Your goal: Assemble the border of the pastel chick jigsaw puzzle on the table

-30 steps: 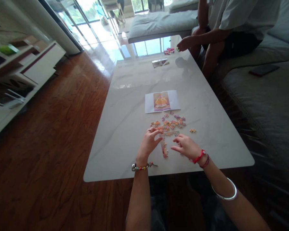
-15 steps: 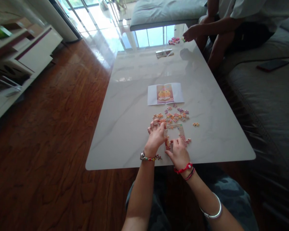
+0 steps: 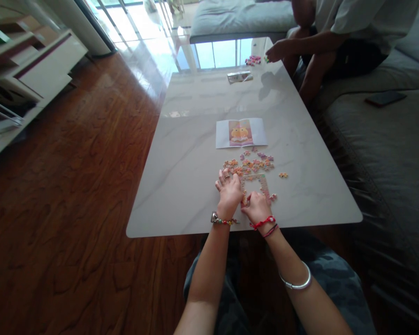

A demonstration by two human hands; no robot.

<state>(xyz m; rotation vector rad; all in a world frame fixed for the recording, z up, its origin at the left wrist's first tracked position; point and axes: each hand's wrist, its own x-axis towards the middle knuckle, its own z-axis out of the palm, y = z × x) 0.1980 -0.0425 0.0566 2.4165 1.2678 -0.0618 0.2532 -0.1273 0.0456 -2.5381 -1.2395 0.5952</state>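
A partly joined jigsaw puzzle (image 3: 265, 186) lies near the table's front edge, its border framing a bare middle. My left hand (image 3: 229, 191) rests along its left side, fingers apart, fingertips touching the table by the loose pieces. At the lower left corner, my right hand (image 3: 258, 208) bends down with thumb and forefinger pinched at a puzzle piece (image 3: 245, 201), which the fingers partly hide. Loose jigsaw pieces (image 3: 254, 165), orange, pink and purple, are heaped just beyond the border. One small orange cluster (image 3: 283, 175) lies apart on the right.
A creased picture sheet (image 3: 258, 132) lies beyond the pieces on the white table (image 3: 181, 186). Farther off are a shiny wrapper (image 3: 239, 77) and pink pieces (image 3: 253, 60), beside another person's hand (image 3: 277, 50). A grey sofa (image 3: 370, 121) with a phone (image 3: 385, 97) runs along the right.
My right hand has drawn its fingers in closer at the puzzle's lower left corner. My left hand stays by the left side. The whole view has shifted slightly.
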